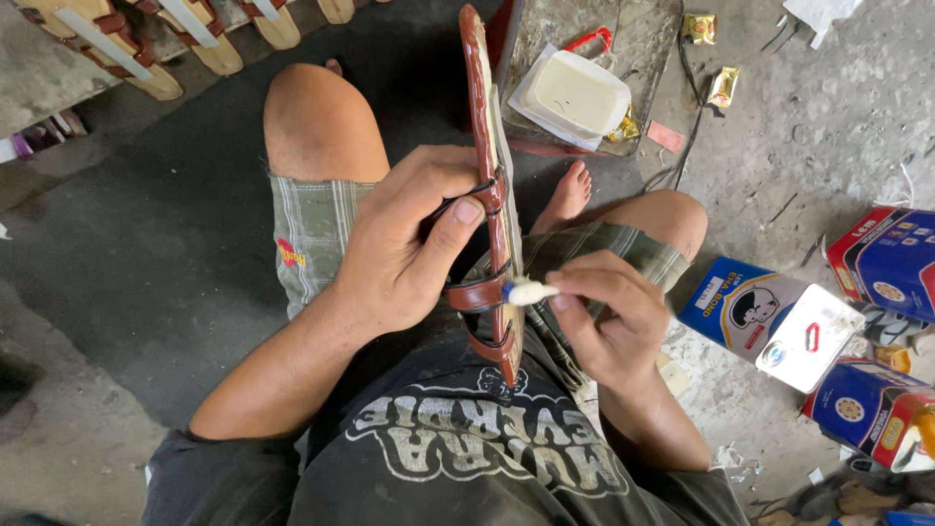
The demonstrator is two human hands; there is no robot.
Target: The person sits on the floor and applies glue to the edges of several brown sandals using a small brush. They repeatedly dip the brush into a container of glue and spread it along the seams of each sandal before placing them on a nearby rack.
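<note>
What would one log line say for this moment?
left hand: grips brown sandal | right hand: holds small brush at strap | white glue tub: open

3 blue tins (769,321) (white-lidded), foil wrappers (723,86)

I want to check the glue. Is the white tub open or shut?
Open: the white tub has no lid on, and pale glue shows inside.

The left hand (404,244) is raised before the chest, fingers curled and thumb pressed forward in a grip, while the right hand (609,317) pinches, seemingly between thumb and forefinger.
</note>
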